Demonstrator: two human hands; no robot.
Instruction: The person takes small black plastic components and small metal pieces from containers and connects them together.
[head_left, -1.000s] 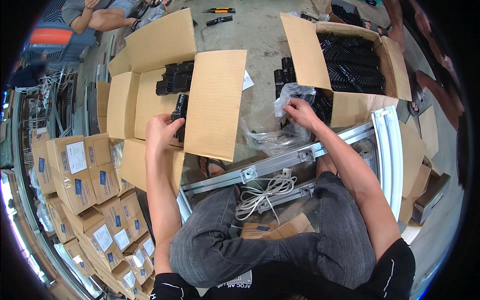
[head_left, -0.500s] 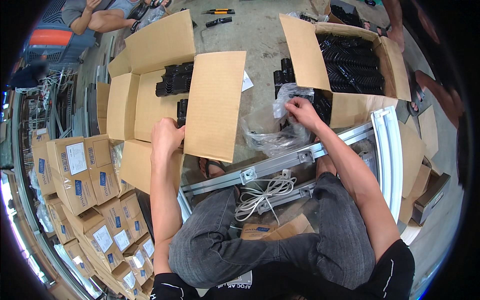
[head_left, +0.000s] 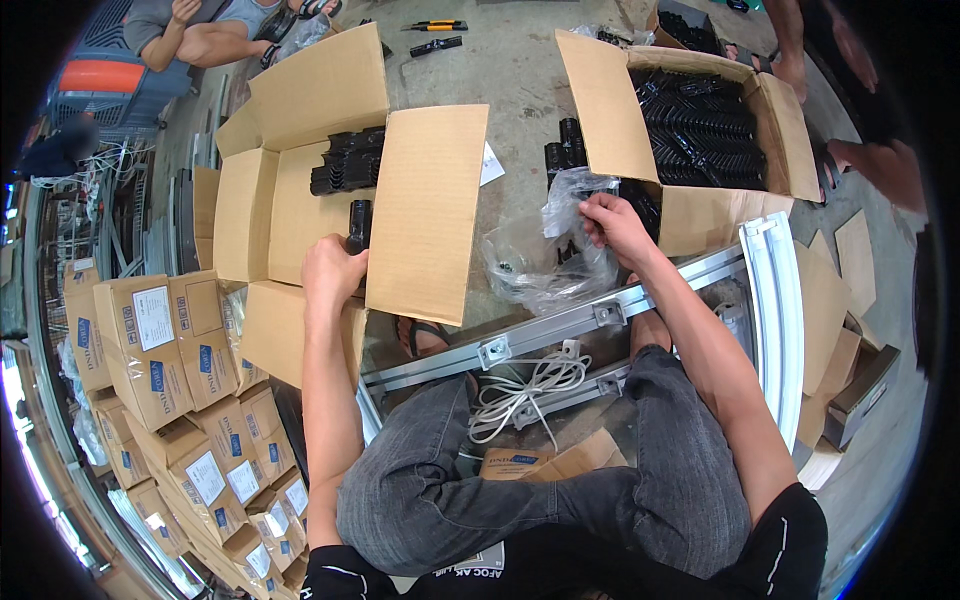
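At the near right corner of the open left carton (head_left: 245, 215): one left hand (head_left: 335, 270), fingers curled inward around the lower end of an upright black part (head_left: 360, 220); fingertips hidden, so whether they grip it or only touch it cannot be told. Said part stands inside, along the carton's right edge. Toward the far right corner of the same carton: one stack of nested black parts (head_left: 348, 162). Folded outward over the right edge: one broad brown flap (head_left: 425, 215). Beyond the near left corner of the open right carton (head_left: 715, 220): one right hand (head_left: 618, 232), thumb and forefinger drawn nearly together over a clear plastic bag (head_left: 535, 270); whether a fold of film is pinched cannot be told. Within the right carton: black fittings (head_left: 700, 120), laid in close rows. On the floor (head_left: 510, 75) off its left edge: loose black pieces (head_left: 565, 145), partly covered by the bag. Between the cartons: one white paper (head_left: 491, 165). Toward the floor's far edge: one orange-and-black cutter (head_left: 435, 25), one single black piece just beside. Nearer the person: one metal rail (head_left: 550, 332), one coil of white cable (head_left: 530, 392). Off the left carton's near left corner: brown boxes (head_left: 145, 370), piled, labelled.
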